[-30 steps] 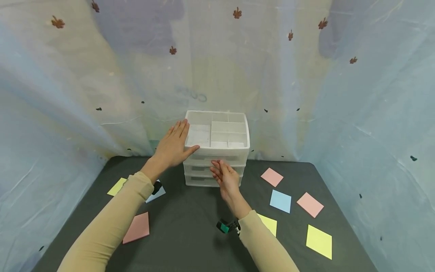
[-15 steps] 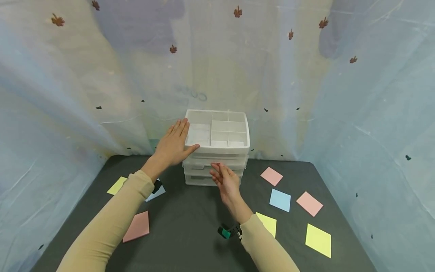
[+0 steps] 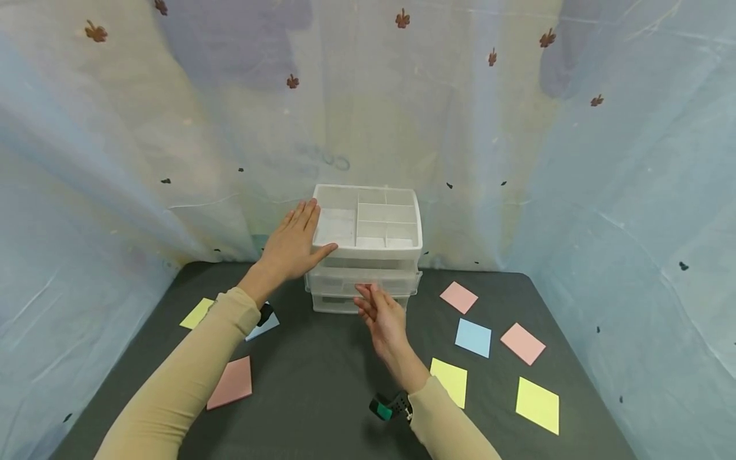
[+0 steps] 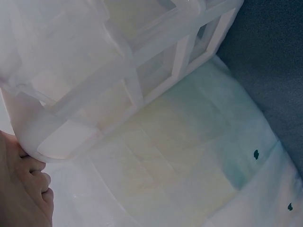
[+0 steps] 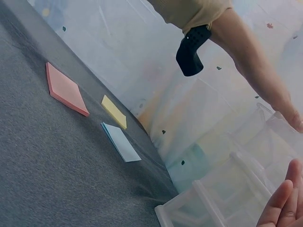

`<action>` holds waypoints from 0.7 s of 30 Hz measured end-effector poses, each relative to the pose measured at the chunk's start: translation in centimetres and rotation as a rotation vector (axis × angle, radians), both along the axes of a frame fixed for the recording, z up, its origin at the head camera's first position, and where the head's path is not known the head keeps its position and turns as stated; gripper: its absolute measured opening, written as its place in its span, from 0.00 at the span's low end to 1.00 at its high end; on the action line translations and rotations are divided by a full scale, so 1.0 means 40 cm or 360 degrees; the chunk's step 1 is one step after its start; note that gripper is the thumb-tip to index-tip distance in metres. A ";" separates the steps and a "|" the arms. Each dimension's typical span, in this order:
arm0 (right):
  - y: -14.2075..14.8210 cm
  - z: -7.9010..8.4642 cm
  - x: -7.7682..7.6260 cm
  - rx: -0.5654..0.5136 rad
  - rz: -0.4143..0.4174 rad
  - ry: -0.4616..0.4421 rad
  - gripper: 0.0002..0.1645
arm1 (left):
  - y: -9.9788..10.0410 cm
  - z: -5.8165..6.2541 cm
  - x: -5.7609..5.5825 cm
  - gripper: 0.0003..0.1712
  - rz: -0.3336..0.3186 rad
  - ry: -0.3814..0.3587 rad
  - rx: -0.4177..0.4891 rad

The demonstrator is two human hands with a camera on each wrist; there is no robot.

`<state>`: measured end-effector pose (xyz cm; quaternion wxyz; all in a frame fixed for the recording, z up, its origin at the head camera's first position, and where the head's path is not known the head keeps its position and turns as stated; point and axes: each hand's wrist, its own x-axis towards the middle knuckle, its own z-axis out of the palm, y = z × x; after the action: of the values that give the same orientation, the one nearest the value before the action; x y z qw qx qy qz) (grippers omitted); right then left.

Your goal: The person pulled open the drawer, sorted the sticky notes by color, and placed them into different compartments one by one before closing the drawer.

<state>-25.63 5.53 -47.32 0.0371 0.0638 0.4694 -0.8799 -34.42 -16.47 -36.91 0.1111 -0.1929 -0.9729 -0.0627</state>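
A white plastic drawer unit [image 3: 368, 253] with a divided top tray stands at the back of the table. My left hand [image 3: 287, 248] lies with straight fingers along its upper left edge, thumb over the front rim. In the left wrist view that hand [image 4: 26, 189] appears at the corner of the unit's frame [image 4: 135, 85]. The clear upper drawer [image 3: 329, 281] sticks out toward me, a gap showing behind its front. My right hand [image 3: 391, 322] grips the middle of this drawer's front with curled fingertips; the right wrist view shows its fingers [image 5: 278, 201] beside the drawers.
Pink [image 3: 459, 297], blue [image 3: 474, 337] and yellow [image 3: 537, 406] paper squares lie spread on the right side of the dark table [image 3: 310, 396]. On the left are a pink pad [image 3: 231, 382], a yellow one [image 3: 197, 313] and a blue one [image 3: 264, 327]. A patterned curtain [image 3: 368, 115] hangs behind.
The upper drawer has slid out of the unit toward me, with my right hand moving back along with it. My left hand has stayed on the unit's edge.
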 end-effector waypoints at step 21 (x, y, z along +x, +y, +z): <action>0.012 -0.005 0.096 0.0025 0.0035 0.0022 0.22 | -0.001 0.005 -0.003 0.58 0.0006 -0.0030 -0.0037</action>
<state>-21.81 6.01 -47.51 0.0432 0.0529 0.4771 -0.8762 -34.56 -16.50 -36.72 0.0997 -0.1918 -0.9749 -0.0531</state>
